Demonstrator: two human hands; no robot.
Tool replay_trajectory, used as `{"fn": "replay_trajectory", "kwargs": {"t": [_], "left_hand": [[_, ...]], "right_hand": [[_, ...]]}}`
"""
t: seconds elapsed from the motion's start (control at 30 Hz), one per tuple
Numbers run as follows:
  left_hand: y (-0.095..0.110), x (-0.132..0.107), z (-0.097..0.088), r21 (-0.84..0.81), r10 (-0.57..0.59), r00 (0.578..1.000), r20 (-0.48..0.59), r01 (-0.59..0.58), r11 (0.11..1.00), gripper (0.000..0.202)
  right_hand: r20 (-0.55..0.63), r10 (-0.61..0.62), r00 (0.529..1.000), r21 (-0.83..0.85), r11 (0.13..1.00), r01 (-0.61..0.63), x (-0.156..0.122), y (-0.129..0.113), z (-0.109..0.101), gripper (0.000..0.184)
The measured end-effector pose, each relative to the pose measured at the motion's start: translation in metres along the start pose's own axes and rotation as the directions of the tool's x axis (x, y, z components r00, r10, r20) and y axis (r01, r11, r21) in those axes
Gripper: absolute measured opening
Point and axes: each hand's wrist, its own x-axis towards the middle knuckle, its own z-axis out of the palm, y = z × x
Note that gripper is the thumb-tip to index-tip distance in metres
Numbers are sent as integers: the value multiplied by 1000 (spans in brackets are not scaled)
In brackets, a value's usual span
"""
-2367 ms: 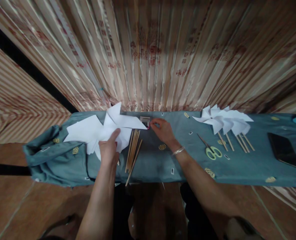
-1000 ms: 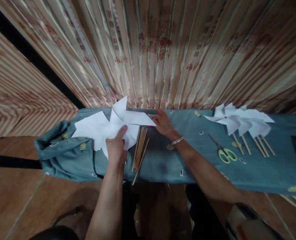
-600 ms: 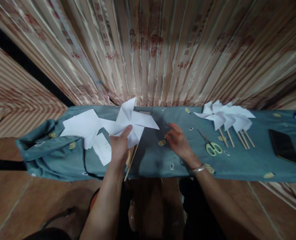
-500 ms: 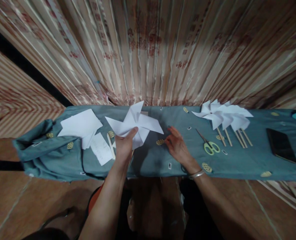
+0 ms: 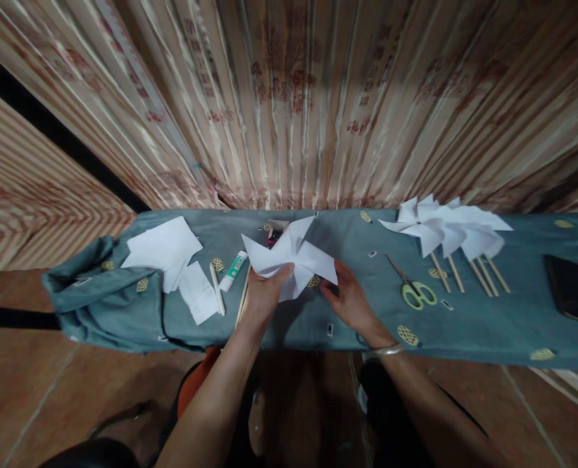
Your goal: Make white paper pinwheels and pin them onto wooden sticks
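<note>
A white paper pinwheel (image 5: pixel 313 260) is held above the cloth in my left hand (image 5: pixel 264 289), whose thumb presses near its centre. The fingers behind the paper are hidden. My right hand (image 5: pixel 352 302) is curled around the tip of the right-hand blade, its fingers partly covered by the paper. Left of the pinwheel lie a green and white glue stick (image 5: pixel 233 270) and some thin wooden sticks (image 5: pixel 242 302). Behind it stands a small open box (image 5: pixel 275 234) with dark contents, partly hidden by a blade.
White paper sheets (image 5: pixel 164 244) and a marked paper slip (image 5: pixel 198 294) lie left, beside pale sticks (image 5: pixel 217 289). To the right are green-handled scissors (image 5: pixel 418 294), several pinwheels on sticks (image 5: pixel 457 227) and a dark phone-like slab (image 5: pixel 571 286). A pleated curtain (image 5: pixel 293 117) backs the green cloth-covered table (image 5: pixel 289 331).
My left hand has moved the pinwheel right, uncovering the glue stick and the small box. My right hand has closed in on the right blade. The view has shifted slightly.
</note>
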Motion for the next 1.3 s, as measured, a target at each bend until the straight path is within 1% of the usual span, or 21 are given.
{"fn": "replay_trajectory", "kwargs": {"t": [0.07,0.17,0.23,0.27,0.33,0.43,0.5,0.63,0.7,0.97,1.1,1.3], "left_hand": [[-2,1,0,6,13,1000,23,-13,1000,35],[-5,3,-2,38,36,999,24,-37,999,33],[-6,3,-2,80,49,999,22,-51,995,33],[-7,2,-2,105,53,998,26,-56,993,32],[-7,-1,-1,154,42,998,49,-49,987,29],[-8,-8,2,199,20,995,93,-38,979,26],[-10,-13,3,217,26,989,144,-57,975,25],[-14,-18,5,244,-17,957,290,-57,968,23],[-14,-19,6,244,-42,943,329,-42,969,23],[-16,-20,7,224,-78,933,351,-3,975,24],[-17,-21,6,220,-67,930,363,-16,975,25],[-13,-22,7,234,-55,932,359,-33,972,21]], "right_hand": [[-52,64,997,31,998,-63,3,7,-8,16],[-194,136,972,80,989,-123,5,10,-36,18],[-288,127,949,111,989,-99,4,-1,-57,19],[-299,104,949,104,992,-76,2,-11,-65,17],[-275,25,961,54,998,-11,-2,-34,-74,13],[-146,-104,984,-5,994,105,-9,-65,-70,10],[-102,-127,987,-28,992,125,-11,-75,-63,11],[-85,-124,989,-46,992,120,-12,-71,-57,11],[-88,-124,988,-48,992,120,-11,-67,-58,11],[-92,-103,990,-14,995,102,-10,-63,-62,9],[-86,-95,992,5,995,96,-10,-63,-63,8],[-60,-75,995,56,995,78,-10,-64,-64,7]]}}
